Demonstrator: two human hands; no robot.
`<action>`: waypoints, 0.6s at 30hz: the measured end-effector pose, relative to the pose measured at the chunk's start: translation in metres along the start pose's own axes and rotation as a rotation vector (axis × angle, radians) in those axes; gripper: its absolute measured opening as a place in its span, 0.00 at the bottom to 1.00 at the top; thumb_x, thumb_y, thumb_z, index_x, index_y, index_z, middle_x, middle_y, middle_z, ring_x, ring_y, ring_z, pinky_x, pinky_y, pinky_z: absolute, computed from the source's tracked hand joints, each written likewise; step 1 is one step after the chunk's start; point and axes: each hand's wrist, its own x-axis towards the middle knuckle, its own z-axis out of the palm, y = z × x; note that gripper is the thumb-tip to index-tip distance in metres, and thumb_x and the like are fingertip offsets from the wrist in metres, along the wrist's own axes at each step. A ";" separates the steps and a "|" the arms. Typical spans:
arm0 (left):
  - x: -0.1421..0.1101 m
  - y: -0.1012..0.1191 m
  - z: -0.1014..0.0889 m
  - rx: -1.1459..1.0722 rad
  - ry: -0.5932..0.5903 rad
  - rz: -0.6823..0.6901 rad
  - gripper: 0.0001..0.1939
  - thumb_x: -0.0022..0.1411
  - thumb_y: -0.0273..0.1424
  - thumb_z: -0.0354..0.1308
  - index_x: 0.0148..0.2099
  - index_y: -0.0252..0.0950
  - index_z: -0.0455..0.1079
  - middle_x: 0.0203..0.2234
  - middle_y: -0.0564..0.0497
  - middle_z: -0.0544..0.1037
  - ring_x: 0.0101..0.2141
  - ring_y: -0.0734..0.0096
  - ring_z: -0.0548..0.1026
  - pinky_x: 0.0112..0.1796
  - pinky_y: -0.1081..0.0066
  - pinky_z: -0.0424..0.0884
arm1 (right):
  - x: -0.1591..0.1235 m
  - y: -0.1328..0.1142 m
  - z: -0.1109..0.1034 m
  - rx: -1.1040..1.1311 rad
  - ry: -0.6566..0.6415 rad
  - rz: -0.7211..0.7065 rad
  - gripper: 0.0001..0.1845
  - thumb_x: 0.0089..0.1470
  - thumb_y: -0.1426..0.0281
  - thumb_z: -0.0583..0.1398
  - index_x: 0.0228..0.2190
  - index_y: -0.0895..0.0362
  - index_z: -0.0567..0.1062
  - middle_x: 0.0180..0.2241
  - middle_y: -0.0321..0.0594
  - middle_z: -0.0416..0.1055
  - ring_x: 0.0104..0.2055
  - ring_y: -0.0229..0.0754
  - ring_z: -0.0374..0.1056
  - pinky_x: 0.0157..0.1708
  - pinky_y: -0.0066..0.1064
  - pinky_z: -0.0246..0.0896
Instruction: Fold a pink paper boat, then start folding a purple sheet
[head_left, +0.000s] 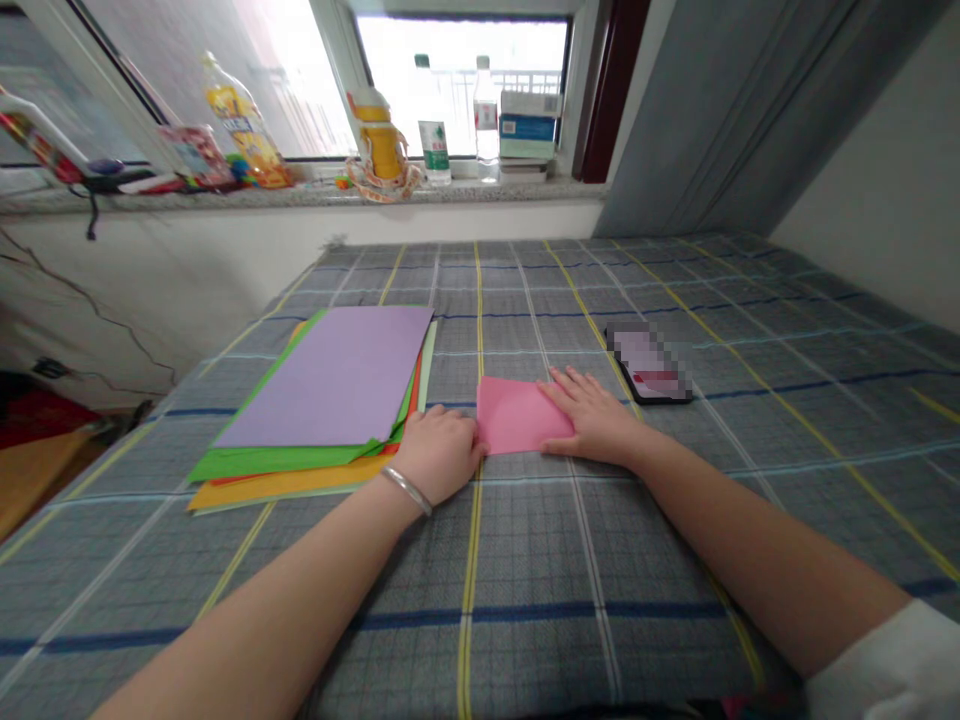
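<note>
A folded piece of pink paper (517, 416) lies flat on the checked cloth in front of me. My right hand (592, 415) rests palm down over its right end, fingers stretched and spread. At the left edge of the paper is my left hand (441, 448), its fingers curled in and the thumb at the near corner; the fingertips are partly hidden. A silver bangle (407, 490) circles my left wrist. Just left of that hand sits a stack of coloured sheets, with a purple sheet (330, 375) on top and green (277, 462) and orange ones (292, 482) showing beneath.
A phone (649, 365) with a blurred screen lies beyond my right hand. The grey checked cloth (540, 620) covers the whole surface. Along the windowsill (300, 200) stand bottles, a yellow flask (382, 145), a tube (435, 152) and stacked boxes (529, 130). A grey curtain (720, 120) hangs at right.
</note>
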 end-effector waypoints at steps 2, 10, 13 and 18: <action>-0.001 -0.002 0.001 0.012 0.029 -0.016 0.11 0.62 0.38 0.54 0.37 0.35 0.71 0.39 0.43 0.76 0.43 0.55 0.71 0.43 0.59 0.66 | 0.000 0.000 0.000 0.001 -0.001 0.002 0.54 0.45 0.39 0.55 0.65 0.54 0.49 0.68 0.48 0.37 0.69 0.55 0.31 0.65 0.48 0.31; 0.001 -0.019 0.006 -0.098 0.092 -0.015 0.15 0.56 0.29 0.57 0.47 0.32 0.65 0.42 0.42 0.71 0.46 0.55 0.70 0.46 0.59 0.67 | 0.000 -0.001 -0.001 -0.003 -0.006 0.004 0.54 0.46 0.40 0.56 0.65 0.54 0.49 0.68 0.47 0.37 0.69 0.55 0.31 0.65 0.49 0.32; 0.004 -0.014 0.008 -0.210 0.242 -0.027 0.17 0.57 0.20 0.48 0.49 0.32 0.65 0.44 0.42 0.71 0.46 0.61 0.71 0.47 0.62 0.67 | 0.000 -0.001 -0.001 -0.005 -0.002 0.000 0.53 0.46 0.40 0.56 0.65 0.54 0.49 0.68 0.47 0.37 0.69 0.56 0.32 0.65 0.49 0.32; 0.017 0.013 0.024 -0.206 0.414 0.237 0.21 0.68 0.30 0.43 0.61 0.34 0.59 0.60 0.45 0.63 0.60 0.61 0.59 0.61 0.57 0.52 | 0.000 0.001 0.002 -0.015 0.033 -0.023 0.53 0.47 0.39 0.54 0.65 0.55 0.50 0.68 0.49 0.39 0.69 0.57 0.33 0.65 0.49 0.33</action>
